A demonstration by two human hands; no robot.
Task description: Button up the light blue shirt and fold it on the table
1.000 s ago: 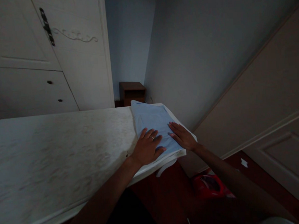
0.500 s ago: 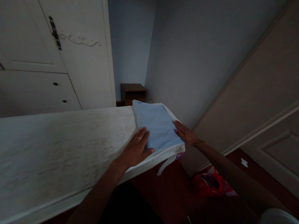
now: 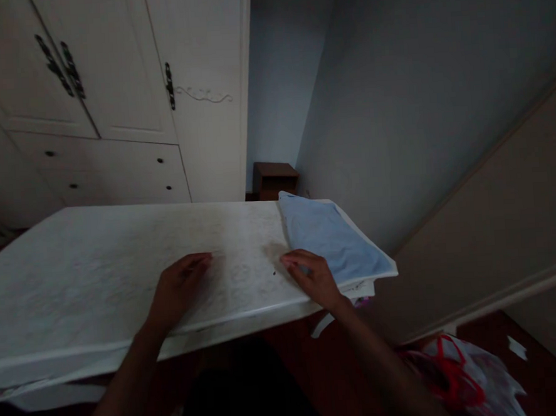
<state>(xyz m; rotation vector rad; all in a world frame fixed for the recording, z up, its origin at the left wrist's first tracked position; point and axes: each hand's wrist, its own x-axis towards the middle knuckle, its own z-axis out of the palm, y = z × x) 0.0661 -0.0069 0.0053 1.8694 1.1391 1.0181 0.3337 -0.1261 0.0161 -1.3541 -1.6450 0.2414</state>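
Note:
My left hand [image 3: 182, 289] hovers over or rests on the white patterned table cover [image 3: 134, 254], its fingers curled and their tips brought together. My right hand [image 3: 314, 280] is near the left edge of a light blue cloth [image 3: 326, 230], with thumb and fingers drawn into a pinch. Whether either hand has anything between its fingertips is too dim to tell. The blue cloth lies flat at the table's right end, slightly wrinkled, its near right corner sticking out past the edge. A tiny dark speck [image 3: 274, 273] shows on the cover left of my right hand.
White wardrobe doors and drawers [image 3: 112, 117] stand beyond the table. A small brown cabinet [image 3: 276, 178] sits in the far corner beside the grey wall [image 3: 394, 113]. On the dark red floor at lower right are a red and white plastic bag [image 3: 467, 372] and a white scrap [image 3: 517, 348].
Both hands have left the blue cloth, where they lay flat, and moved left with fingers curling in. The cloth's near right corner now juts out farther. My view has turned left.

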